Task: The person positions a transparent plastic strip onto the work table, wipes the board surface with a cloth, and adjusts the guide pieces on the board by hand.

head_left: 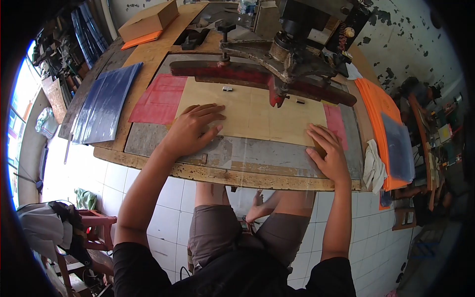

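Note:
My left hand [195, 128] lies flat with spread fingers on the left part of a pale yellow sheet [247, 116]. On the sheet's right edge rests my right hand [327, 152], fingers apart, nothing held. Under the sheet's ends, pink-red material [156, 99] shows on the grey metal plate [237, 153]. A dark red metal bar [237, 73] of a press [284, 54] spans the plate just beyond the sheet's middle. Two small dark-and-light pieces, one at the left [227, 89] and one at the right [300, 101], sit on the sheet.
Clear blue plastic sheets [109, 101] lie at the table's left. A cardboard box [148, 21] stands at the back left. Orange sheets [378, 128] with clear plastic on top and a white cloth [374, 166] are at the right edge. A red stool [99, 225] stands lower left.

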The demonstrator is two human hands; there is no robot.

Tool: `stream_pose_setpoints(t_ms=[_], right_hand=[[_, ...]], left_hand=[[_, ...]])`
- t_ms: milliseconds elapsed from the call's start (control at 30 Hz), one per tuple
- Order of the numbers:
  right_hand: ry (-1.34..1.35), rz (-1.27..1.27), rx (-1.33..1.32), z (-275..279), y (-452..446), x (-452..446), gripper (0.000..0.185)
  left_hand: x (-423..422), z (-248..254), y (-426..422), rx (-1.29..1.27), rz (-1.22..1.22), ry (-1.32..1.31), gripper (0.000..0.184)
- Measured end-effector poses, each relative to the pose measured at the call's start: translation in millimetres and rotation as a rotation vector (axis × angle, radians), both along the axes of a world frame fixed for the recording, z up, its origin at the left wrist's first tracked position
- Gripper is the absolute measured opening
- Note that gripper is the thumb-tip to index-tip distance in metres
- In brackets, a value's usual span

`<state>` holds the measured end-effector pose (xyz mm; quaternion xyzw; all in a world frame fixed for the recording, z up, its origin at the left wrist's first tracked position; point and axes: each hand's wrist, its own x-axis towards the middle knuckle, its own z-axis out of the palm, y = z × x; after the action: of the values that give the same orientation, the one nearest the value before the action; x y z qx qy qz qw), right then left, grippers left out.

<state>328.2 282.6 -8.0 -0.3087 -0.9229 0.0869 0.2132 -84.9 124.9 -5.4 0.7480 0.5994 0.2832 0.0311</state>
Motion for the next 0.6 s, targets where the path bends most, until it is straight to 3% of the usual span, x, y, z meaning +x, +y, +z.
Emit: stream_pose_setpoints(t_ms=[600], right_hand=[[0.050, 0.037, 0.020, -3.5, -1.9, 3.5, 0.049]], left_hand=[[-2.5, -12.6, -1.2, 0.061, 0.010, -0.023, 0.034]])
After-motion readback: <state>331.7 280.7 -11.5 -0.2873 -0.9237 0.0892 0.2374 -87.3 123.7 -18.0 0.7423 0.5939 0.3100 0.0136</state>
